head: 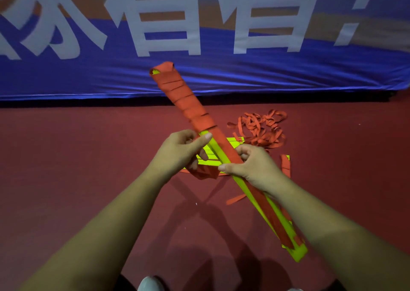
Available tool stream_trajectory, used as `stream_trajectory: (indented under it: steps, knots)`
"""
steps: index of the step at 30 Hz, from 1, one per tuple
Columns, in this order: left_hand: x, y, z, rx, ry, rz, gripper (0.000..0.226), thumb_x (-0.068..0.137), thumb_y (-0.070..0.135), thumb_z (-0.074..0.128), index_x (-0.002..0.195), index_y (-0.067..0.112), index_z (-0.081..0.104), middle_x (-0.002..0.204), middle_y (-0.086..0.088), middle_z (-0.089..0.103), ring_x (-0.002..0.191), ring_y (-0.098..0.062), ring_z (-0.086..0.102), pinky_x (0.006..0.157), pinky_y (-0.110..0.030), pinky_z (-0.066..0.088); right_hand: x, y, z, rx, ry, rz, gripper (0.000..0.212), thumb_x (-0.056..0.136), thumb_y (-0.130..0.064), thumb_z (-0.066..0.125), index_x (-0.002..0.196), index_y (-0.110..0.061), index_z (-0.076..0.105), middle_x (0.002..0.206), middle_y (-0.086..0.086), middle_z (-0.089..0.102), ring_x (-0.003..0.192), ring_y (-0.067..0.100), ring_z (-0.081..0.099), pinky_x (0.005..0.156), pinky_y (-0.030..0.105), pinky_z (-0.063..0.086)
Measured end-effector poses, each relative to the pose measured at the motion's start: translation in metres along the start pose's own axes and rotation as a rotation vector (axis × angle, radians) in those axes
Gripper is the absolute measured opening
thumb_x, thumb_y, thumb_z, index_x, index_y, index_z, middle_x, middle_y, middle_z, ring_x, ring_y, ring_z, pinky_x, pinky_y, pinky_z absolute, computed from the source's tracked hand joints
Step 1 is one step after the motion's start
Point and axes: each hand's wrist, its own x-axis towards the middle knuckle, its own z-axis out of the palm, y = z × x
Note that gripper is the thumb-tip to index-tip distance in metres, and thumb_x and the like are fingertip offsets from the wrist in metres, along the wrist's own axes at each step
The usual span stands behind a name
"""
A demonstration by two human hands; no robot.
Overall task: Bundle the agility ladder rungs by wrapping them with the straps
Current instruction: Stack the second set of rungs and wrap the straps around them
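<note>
The right hand [250, 166] grips the yellow rung bundle [218, 152]; the left hand [184, 151] pinches the red strap [188, 101].
Wrapping looks about half done; the next turn needs tension.

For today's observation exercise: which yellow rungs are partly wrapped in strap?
The held bundle, its far end wound in orange strap; the other rungs lie flat on the floor.

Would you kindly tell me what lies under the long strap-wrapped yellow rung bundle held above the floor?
Loose flat yellow-green rungs and red strap pieces lie on the red floor beneath it. The bundle, left hand and right hand cover their middle, so their count is hidden.
</note>
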Motion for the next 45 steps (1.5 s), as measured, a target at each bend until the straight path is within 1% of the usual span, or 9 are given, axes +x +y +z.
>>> stream_trajectory:
  steps: [4, 8, 13, 16, 22, 31, 36, 41, 45]
  knots:
    - [0.004, -0.008, 0.006, -0.098, 0.107, -0.035, 0.03, 0.09, 0.022, 0.069, 0.087, -0.007, 0.061, 0.061, -0.005, 0.065, 0.039, -0.015, 0.046, 0.041, -0.021, 0.037, 0.001, -0.001, 0.003, -0.229, 0.034, -0.101, 0.037, 0.068, -0.017, 0.086, 0.078, -0.016, 0.05, 0.07, 0.0, 0.061, 0.056, 0.003, 0.047, 0.055, 0.032, 0.04]
    - [0.006, -0.005, 0.005, -0.219, 0.099, 0.016, 0.012, 0.089, 0.016, 0.068, 0.085, 0.006, 0.062, 0.059, -0.005, 0.057, 0.041, -0.013, 0.046, 0.043, -0.022, 0.035, 0.0, -0.009, 0.005, 0.054, -0.101, -0.057, 0.033, 0.081, -0.001, 0.073, 0.092, -0.006, 0.042, 0.085, 0.025, 0.068, 0.059, 0.032, 0.066, 0.049, 0.035, 0.053]
    - [0.008, -0.006, -0.009, -0.362, 0.104, 0.036, 0.007, 0.092, 0.011, 0.062, 0.086, 0.014, 0.063, 0.061, -0.003, 0.054, 0.045, -0.011, 0.045, 0.049, -0.025, 0.033, -0.004, -0.022, 0.004, 0.436, -0.24, 0.035, 0.018, 0.088, -0.024, 0.058, 0.095, -0.013, 0.045, 0.095, 0.03, 0.069, 0.07, 0.034, 0.066, 0.058, 0.032, 0.052]
    - [0.007, -0.008, -0.016, -0.337, 0.058, 0.03, 0.009, 0.094, 0.012, 0.06, 0.084, 0.012, 0.061, 0.064, -0.004, 0.057, 0.049, -0.012, 0.051, 0.05, -0.025, 0.04, -0.005, -0.02, 0.005, 0.56, -0.297, 0.101, 0.02, 0.088, -0.018, 0.059, 0.101, -0.012, 0.045, 0.097, 0.031, 0.067, 0.074, 0.035, 0.067, 0.061, 0.035, 0.052]
    - [0.003, -0.005, -0.022, -0.198, -0.09, -0.062, 0.022, 0.096, 0.022, 0.058, 0.102, 0.001, 0.062, 0.073, -0.012, 0.064, 0.056, -0.019, 0.059, 0.055, -0.027, 0.052, -0.002, -0.008, 0.008, 0.547, -0.175, 0.017, 0.025, 0.076, -0.009, 0.072, 0.091, -0.015, 0.052, 0.083, 0.013, 0.063, 0.071, 0.024, 0.06, 0.056, 0.025, 0.05]
    - [0.004, -0.011, -0.006, -0.189, 0.108, 0.021, 0.031, 0.087, 0.022, 0.071, 0.102, -0.004, 0.067, 0.078, -0.004, 0.07, 0.066, -0.015, 0.065, 0.063, -0.03, 0.056, 0.003, -0.007, 0.016, 0.452, 0.009, 0.037, 0.04, 0.071, 0.007, 0.075, 0.096, -0.014, 0.052, 0.083, 0.003, 0.065, 0.062, 0.015, 0.062, 0.06, 0.028, 0.051]
    - [0.009, -0.018, -0.004, -0.302, 0.158, -0.033, 0.021, 0.089, 0.012, 0.069, 0.101, -0.005, 0.068, 0.084, -0.014, 0.066, 0.069, -0.02, 0.061, 0.069, -0.033, 0.05, 0.006, -0.002, 0.017, 0.284, 0.024, 0.007, 0.035, 0.073, -0.006, 0.081, 0.099, -0.017, 0.059, 0.099, 0.011, 0.061, 0.078, 0.019, 0.058, 0.068, 0.031, 0.048]
    - [0.012, -0.02, -0.015, -0.436, 0.054, 0.051, 0.025, 0.08, 0.012, 0.064, 0.1, -0.001, 0.064, 0.079, -0.015, 0.061, 0.062, -0.018, 0.053, 0.064, -0.03, 0.043, 0.008, -0.01, 0.006, 0.31, -0.09, 0.033, 0.023, 0.082, -0.014, 0.072, 0.103, -0.009, 0.065, 0.084, 0.0, 0.068, 0.072, 0.009, 0.061, 0.061, 0.018, 0.047]
    - [0.015, -0.021, -0.024, -0.523, -0.015, 0.106, 0.021, 0.078, 0.009, 0.058, 0.097, 0.002, 0.063, 0.069, -0.003, 0.066, 0.056, -0.01, 0.057, 0.06, -0.022, 0.046, 0.004, -0.012, 0.005, 0.318, -0.334, 0.152, 0.053, 0.078, -0.038, 0.065, 0.11, 0.004, 0.063, 0.098, 0.019, 0.067, 0.082, 0.028, 0.061, 0.067, 0.033, 0.05]
